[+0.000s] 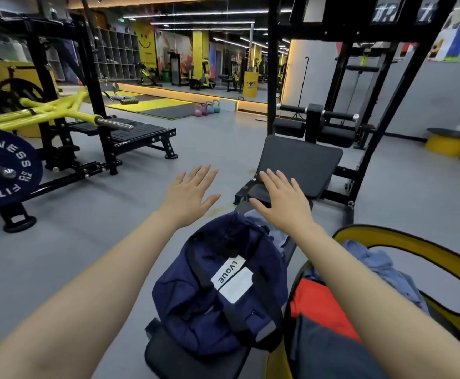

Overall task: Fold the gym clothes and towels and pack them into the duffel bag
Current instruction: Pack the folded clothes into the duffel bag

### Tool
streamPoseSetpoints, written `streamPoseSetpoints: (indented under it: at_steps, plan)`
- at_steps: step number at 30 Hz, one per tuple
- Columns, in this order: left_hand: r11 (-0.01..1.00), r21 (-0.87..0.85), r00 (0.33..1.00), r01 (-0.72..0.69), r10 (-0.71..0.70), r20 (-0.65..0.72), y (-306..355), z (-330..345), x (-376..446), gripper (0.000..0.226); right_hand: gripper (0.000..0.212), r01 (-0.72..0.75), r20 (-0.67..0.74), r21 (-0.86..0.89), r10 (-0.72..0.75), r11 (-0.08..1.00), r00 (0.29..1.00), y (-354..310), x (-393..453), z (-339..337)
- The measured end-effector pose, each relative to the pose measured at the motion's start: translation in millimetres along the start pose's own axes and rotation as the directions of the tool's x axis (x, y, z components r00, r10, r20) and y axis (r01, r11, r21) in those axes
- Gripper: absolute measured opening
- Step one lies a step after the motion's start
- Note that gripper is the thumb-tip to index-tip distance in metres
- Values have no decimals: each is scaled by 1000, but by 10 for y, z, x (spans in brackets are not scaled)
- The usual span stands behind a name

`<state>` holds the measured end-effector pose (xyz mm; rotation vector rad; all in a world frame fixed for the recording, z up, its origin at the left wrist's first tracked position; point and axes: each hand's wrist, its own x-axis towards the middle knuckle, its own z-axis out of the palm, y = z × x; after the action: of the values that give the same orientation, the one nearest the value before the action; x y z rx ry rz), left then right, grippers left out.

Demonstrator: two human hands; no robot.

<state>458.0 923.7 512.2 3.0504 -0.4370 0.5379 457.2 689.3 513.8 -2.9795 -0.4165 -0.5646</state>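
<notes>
Counts on and around the worktop

There was one navy duffel bag (217,291), one yellow-rimmed basket (403,242) holding at least three garments (one red (313,299), one pale blue (381,266), one dark grey (330,348)), two bare hands (left (192,196), right (282,199)), four kettlebells (207,108), and one weight plate (4,168)

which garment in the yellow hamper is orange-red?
The orange-red garment, bright among the hamper clothes, lying below the pale blue garment and above a dark navy one.
</notes>
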Motion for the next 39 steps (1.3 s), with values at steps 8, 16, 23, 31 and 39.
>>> streamPoseSetpoints:
  at_steps: [8,16,23,31,39]
  plan:
    - [998,-52,994,31,-25,106,108,161,-765,62,69,-37,92,47,32,998,995,-119,-715,276]
    - [994,-68,969,90,-72,236,268,747,-1065,59,67,-7,239,39,-2,999,971,-92,-1002,782]
    - [998,-28,921,59,-43,388,287,1521,-1050,54,64,-45,412,88,5,995,911,-202,-913,1505]
    - [998,2,865,-69,59,499,107,2393,-847,56,50,-80,526,130,-1,988,850,-387,-712,2322]
    - [993,119,769,-1,-75,635,230,2792,-718,72,45,-152,567,140,47,978,822,-382,-763,2809]
